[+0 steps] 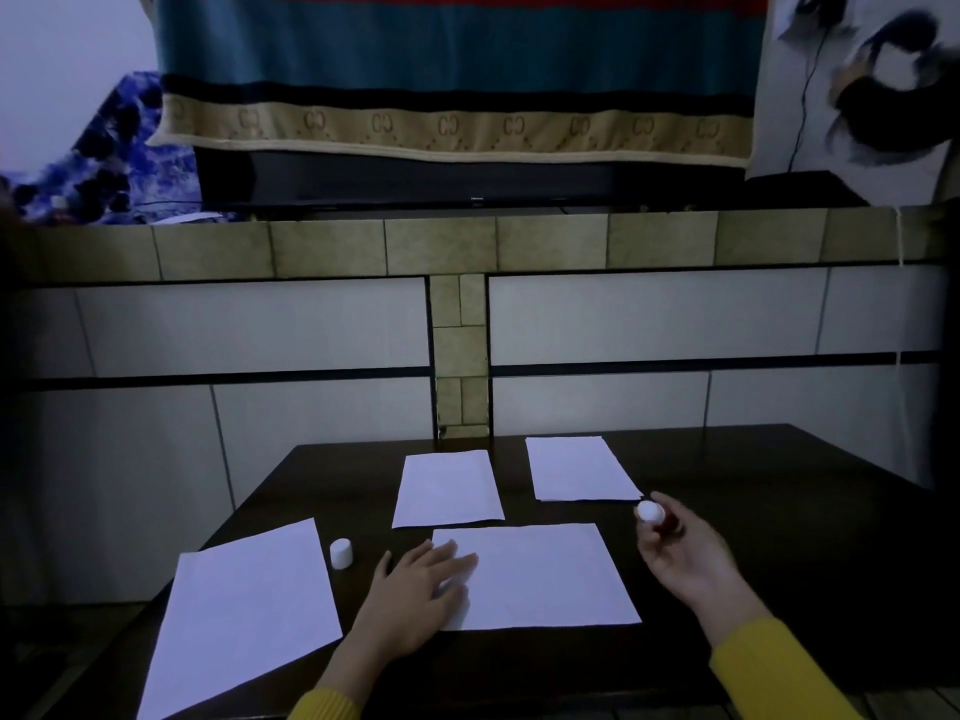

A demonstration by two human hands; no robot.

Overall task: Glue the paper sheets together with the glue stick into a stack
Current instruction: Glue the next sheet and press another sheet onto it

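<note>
Several white paper sheets lie apart on a dark table (779, 511). The nearest middle sheet (545, 574) has my left hand (415, 595) lying flat on its left edge, fingers spread. My right hand (685, 553) is raised to the right of that sheet, holding the uncapped glue stick (655, 516), a red tube with its white tip pointing up and left. The stick's white cap (341, 553) stands upright on the table, left of my left hand. Other sheets lie at the near left (244, 610), the far middle (448, 488) and the far right (579, 467).
A tiled counter wall (467, 330) rises just behind the table's far edge. A striped blanket (457, 70) hangs over a dark screen above it. The table's left edge runs diagonally under the near-left sheet.
</note>
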